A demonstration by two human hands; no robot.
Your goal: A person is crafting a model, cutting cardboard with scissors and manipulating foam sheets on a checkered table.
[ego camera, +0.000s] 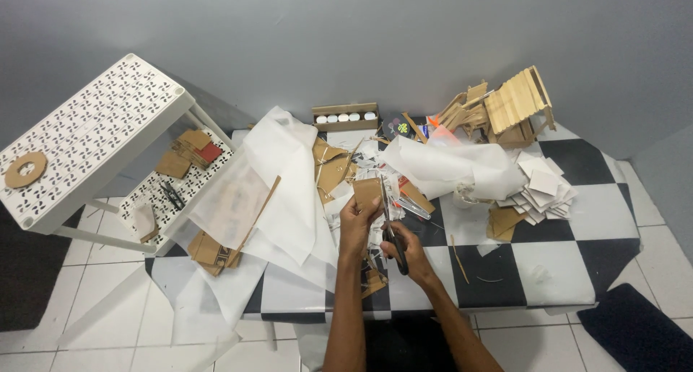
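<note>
My left hand (356, 224) holds a small brown cardboard piece (367, 191) upright over the middle of the black-and-white checkered table (556, 264). My right hand (404, 251) grips black-handled scissors (390, 224), whose blades point away from me along the right edge of the cardboard. Both hands are close together, surrounded by cardboard scraps and white paper.
Large white paper sheets (278, 184) drape off the table's left side. A stick model house (509, 108) stands at the back right, a stack of white squares (541, 191) nearby. A box with white round items (345, 117) sits at the back. A white perforated shelf rack (86, 137) stands at left.
</note>
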